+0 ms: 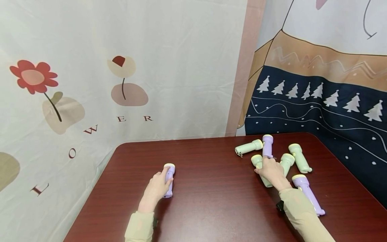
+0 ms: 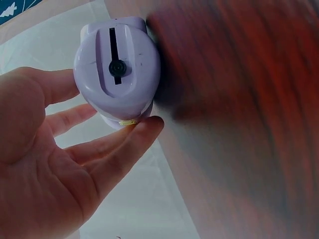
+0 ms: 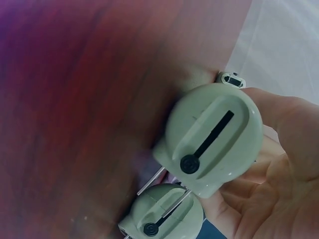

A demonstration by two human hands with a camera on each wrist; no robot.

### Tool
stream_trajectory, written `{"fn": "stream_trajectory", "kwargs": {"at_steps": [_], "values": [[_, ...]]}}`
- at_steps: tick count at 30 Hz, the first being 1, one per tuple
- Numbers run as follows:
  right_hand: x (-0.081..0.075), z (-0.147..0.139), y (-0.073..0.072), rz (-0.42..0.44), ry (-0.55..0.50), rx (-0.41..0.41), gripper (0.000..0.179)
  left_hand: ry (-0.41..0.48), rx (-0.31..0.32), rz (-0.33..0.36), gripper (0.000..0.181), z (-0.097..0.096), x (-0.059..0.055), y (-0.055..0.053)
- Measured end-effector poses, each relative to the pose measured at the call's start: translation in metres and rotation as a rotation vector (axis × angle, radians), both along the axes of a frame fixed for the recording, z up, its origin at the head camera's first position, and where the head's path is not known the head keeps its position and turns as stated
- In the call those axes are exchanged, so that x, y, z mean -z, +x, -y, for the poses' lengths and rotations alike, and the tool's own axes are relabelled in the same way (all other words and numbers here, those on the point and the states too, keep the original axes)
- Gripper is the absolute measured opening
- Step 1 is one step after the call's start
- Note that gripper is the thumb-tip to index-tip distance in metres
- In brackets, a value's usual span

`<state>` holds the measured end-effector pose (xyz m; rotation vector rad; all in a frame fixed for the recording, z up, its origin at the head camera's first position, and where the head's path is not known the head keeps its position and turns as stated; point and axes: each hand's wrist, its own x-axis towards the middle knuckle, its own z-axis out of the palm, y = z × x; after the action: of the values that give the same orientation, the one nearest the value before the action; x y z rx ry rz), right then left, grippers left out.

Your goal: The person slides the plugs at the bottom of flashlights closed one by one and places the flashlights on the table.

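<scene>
My left hand (image 1: 155, 190) holds a purple flashlight (image 1: 169, 173) on the left part of the table. In the left wrist view the thumb and fingers lie around its purple end cap (image 2: 117, 64), which has a dark slot. At the right, my right hand (image 1: 273, 172) grips a green flashlight (image 1: 267, 183), thumb on its left side and fingers on its right. In the right wrist view its green end cap (image 3: 214, 139) hides the fingertips. Just beyond the index finger lies another purple flashlight (image 1: 267, 144). A second green flashlight (image 1: 287, 161) is partly hidden by the hand.
A green flashlight (image 1: 248, 147) lies at the back of the brown table (image 1: 208, 188), and one more green flashlight (image 1: 300, 158) lies at the right. Beside the right sleeve is a purple flashlight (image 1: 308, 193). Printed curtains (image 1: 181, 67) hang behind the table.
</scene>
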<state>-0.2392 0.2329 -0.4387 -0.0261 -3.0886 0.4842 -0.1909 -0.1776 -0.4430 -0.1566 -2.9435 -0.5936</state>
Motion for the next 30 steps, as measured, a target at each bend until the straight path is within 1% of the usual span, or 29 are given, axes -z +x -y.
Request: {"fn": "stream_trajectory", "kwargs": {"at_steps": [10,16,25,30], "values": [[-0.001,0.002,0.001,0.006,-0.026,0.012,0.055,-0.014,-0.002,-0.05,0.045,-0.001,0.003,0.0],[-0.002,0.005,0.003,-0.003,-0.048,0.012,0.049,-0.017,-0.019,-0.056,0.045,-0.002,0.003,0.0],[-0.004,0.009,0.004,-0.006,-0.072,0.011,0.047,-0.007,-0.016,-0.149,0.041,-0.005,0.002,-0.001],[-0.004,0.01,0.003,-0.004,-0.073,0.027,0.048,0.01,-0.009,-0.166,0.04,-0.009,-0.002,-0.002]]}}
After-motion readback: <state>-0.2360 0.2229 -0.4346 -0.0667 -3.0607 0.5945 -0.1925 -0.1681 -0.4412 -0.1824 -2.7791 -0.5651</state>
